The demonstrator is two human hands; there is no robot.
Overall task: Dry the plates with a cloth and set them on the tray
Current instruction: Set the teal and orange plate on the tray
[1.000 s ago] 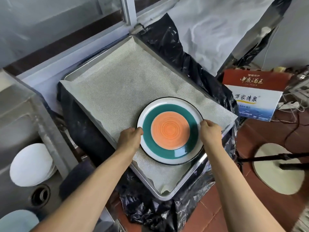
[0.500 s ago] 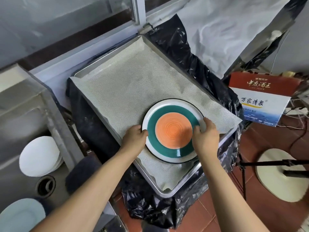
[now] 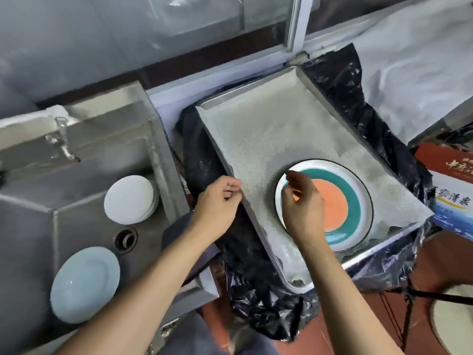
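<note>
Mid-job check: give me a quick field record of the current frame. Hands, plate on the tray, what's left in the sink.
left hand: over the tray's near-left edge, fingers loosely curled, holding nothing
right hand: above the plate, empty
striped plate: flat on the lined tray, near-right part
sink: white plate stack, pale blue plate
cloth: none seen in either hand

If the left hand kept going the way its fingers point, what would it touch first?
Probably the tray's near rim and its mesh liner: the left hand has fingers aimed rightward there, though height is unclear.
</note>
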